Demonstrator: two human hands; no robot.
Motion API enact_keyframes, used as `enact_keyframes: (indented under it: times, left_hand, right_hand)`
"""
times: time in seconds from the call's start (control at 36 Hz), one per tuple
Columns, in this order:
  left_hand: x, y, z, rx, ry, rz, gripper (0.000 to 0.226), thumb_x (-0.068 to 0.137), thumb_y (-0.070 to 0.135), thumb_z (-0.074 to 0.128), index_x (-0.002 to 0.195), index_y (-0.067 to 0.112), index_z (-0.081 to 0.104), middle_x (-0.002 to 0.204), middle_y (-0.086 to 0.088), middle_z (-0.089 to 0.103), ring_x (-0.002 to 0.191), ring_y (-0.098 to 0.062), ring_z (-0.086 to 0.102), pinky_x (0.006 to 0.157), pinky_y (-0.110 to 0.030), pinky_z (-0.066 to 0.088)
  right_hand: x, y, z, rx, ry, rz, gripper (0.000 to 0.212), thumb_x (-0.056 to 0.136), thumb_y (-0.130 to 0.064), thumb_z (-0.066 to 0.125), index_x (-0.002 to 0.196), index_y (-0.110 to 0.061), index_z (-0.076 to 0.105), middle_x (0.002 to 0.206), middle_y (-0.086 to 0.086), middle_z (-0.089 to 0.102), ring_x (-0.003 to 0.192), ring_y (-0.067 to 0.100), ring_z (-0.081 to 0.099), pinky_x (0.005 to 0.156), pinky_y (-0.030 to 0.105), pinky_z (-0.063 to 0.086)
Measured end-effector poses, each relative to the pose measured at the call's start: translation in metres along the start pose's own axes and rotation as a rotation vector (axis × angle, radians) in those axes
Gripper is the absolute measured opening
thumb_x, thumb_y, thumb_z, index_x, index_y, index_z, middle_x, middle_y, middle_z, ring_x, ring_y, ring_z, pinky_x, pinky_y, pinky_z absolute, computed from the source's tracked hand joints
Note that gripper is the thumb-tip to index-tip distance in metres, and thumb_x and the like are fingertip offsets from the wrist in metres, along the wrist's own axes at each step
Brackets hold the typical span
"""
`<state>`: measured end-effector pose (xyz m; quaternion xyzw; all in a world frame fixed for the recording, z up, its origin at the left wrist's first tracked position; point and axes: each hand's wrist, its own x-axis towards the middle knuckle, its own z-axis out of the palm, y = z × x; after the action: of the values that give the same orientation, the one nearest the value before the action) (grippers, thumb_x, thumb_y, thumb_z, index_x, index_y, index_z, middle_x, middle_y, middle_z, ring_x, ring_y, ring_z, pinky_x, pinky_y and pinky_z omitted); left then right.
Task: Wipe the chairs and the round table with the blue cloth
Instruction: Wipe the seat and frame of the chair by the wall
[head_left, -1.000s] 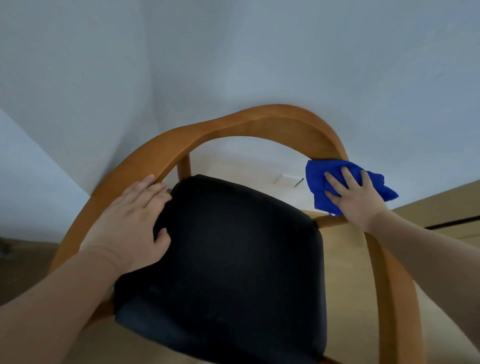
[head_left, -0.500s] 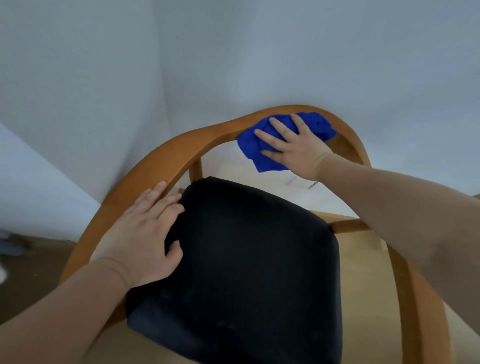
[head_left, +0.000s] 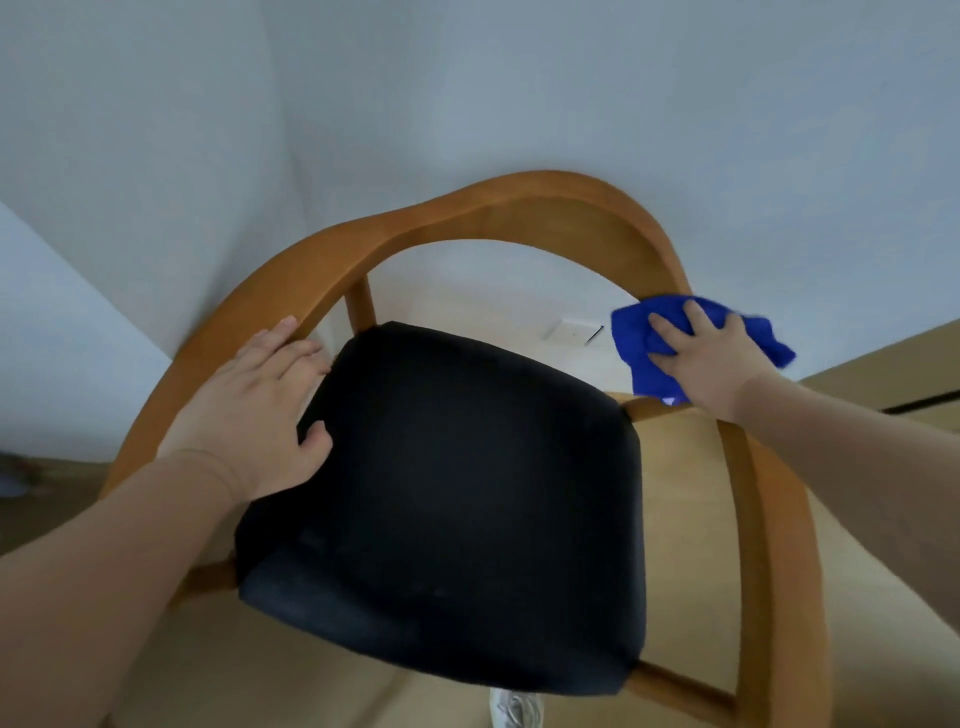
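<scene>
A wooden chair (head_left: 498, 208) with a curved backrest rail and a black padded seat (head_left: 467, 493) fills the view below me. My right hand (head_left: 711, 358) presses the blue cloth (head_left: 644, 358) flat against the right side of the rail, fingers spread over it. My left hand (head_left: 254, 410) rests flat on the left edge of the seat, fingertips touching the left part of the rail. The round table is not in view.
Pale walls meet in a corner behind the chair. A wall socket (head_left: 574, 330) sits low on the wall, seen through the backrest opening. Light wooden floor (head_left: 691, 519) lies under the chair. A clear plastic item (head_left: 517, 709) shows below the seat's front edge.
My right hand slid the blue cloth from the top of the backrest rail down to its right side. The left hand stayed on the seat edge.
</scene>
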<state>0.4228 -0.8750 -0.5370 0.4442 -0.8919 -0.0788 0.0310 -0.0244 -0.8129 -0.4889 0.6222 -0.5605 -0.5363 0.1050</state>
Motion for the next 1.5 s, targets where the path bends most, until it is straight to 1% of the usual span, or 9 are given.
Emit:
enact_keyframes:
  times: [0.19,0.42,0.64,0.86,1.03,1.14,1.25,1.39,1.5]
  left_hand:
    - [-0.002,0.003,-0.003,0.013,-0.026,-0.009,0.055,0.084,0.029,0.057,0.135,0.012,0.048,0.147,-0.008,0.04,0.145,-0.022,0.015,0.119,-0.038,0.01]
    - [-0.025,0.04,-0.058,-0.167,-0.018,-0.027,0.047,0.088,0.019,0.054,0.134,0.016,0.049,0.145,-0.001,0.041,0.136,-0.017,0.033,0.112,-0.028,0.021]
    - [-0.09,0.091,-0.171,-0.51,0.094,-0.226,0.042,0.093,0.023,0.054,0.134,0.018,0.047,0.133,0.003,0.051,0.121,-0.013,0.049,0.1,-0.021,0.033]
    - [-0.168,0.133,-0.278,-0.965,0.209,-0.443,0.053,0.085,0.049,0.054,0.13,0.022,0.049,0.125,0.013,0.058,0.115,0.0,0.054,0.101,-0.022,0.04]
    - [-0.233,0.153,-0.33,-1.125,0.357,-0.584,0.037,0.092,0.039,0.057,0.123,0.02,0.054,0.115,0.005,0.065,0.106,-0.009,0.062,0.094,-0.038,0.051]
    - [-0.268,0.177,-0.344,-1.073,0.564,-0.695,0.014,0.094,0.028,0.056,0.108,0.028,0.054,0.105,0.006,0.067,0.097,-0.009,0.064,0.082,-0.03,0.053]
    - [-0.289,0.212,-0.352,-1.016,0.762,-0.832,0.014,0.095,0.026,0.054,0.109,0.024,0.053,0.103,0.006,0.065,0.092,-0.004,0.063,0.075,-0.024,0.052]
    - [-0.313,0.258,-0.355,-0.97,0.909,-1.034,0.016,0.094,0.03,0.054,0.11,0.026,0.051,0.104,0.005,0.065,0.091,-0.01,0.065,0.078,-0.033,0.056]
    - [-0.343,0.299,-0.353,-0.944,1.027,-1.176,0.015,0.094,0.025,0.057,0.107,0.024,0.05,0.102,-0.003,0.065,0.089,-0.019,0.066,0.076,-0.041,0.057]
  right_hand:
    - [-0.039,-0.015,0.0,0.262,-0.031,0.044,0.056,0.086,-0.039,0.061,0.137,-0.037,0.039,0.147,0.005,0.027,0.123,0.034,0.037,0.09,0.043,0.046]
    - [-0.091,-0.019,-0.035,0.374,0.162,-0.097,0.069,0.091,-0.038,0.056,0.149,-0.041,0.018,0.161,0.005,0.0,0.139,0.039,0.019,0.105,0.05,0.038]
    - [-0.18,-0.006,-0.149,0.596,0.514,-0.289,0.068,0.089,-0.034,0.06,0.149,-0.038,0.03,0.163,0.005,0.004,0.143,0.039,0.015,0.106,0.052,0.035]
    - [-0.295,-0.006,-0.239,0.732,0.962,-0.451,0.07,0.066,-0.024,0.078,0.132,-0.031,0.056,0.151,0.013,0.038,0.123,0.045,0.046,0.076,0.055,0.054]
    - [-0.352,-0.009,-0.275,0.731,1.219,-0.642,0.052,0.082,-0.033,0.047,0.133,-0.033,0.054,0.153,0.011,0.034,0.127,0.042,0.043,0.086,0.051,0.05]
    - [-0.361,-0.011,-0.288,0.741,1.332,-0.853,0.055,0.083,-0.033,0.058,0.137,-0.031,0.05,0.155,0.012,0.027,0.133,0.038,0.034,0.093,0.052,0.049]
    - [-0.366,-0.008,-0.297,0.713,1.301,-1.109,0.074,0.079,-0.041,0.07,0.144,-0.034,0.037,0.159,0.009,0.012,0.141,0.033,0.024,0.106,0.051,0.041]
    - [-0.384,-0.009,-0.302,0.663,1.07,-1.416,0.094,0.07,-0.071,0.065,0.147,-0.047,0.016,0.155,-0.024,-0.024,0.145,0.005,-0.019,0.115,0.023,-0.004]
    - [-0.428,-0.029,-0.3,1.104,0.692,-1.724,0.058,0.078,-0.065,0.062,0.128,-0.049,0.037,0.146,-0.041,0.022,0.135,-0.008,0.03,0.11,0.027,0.038]
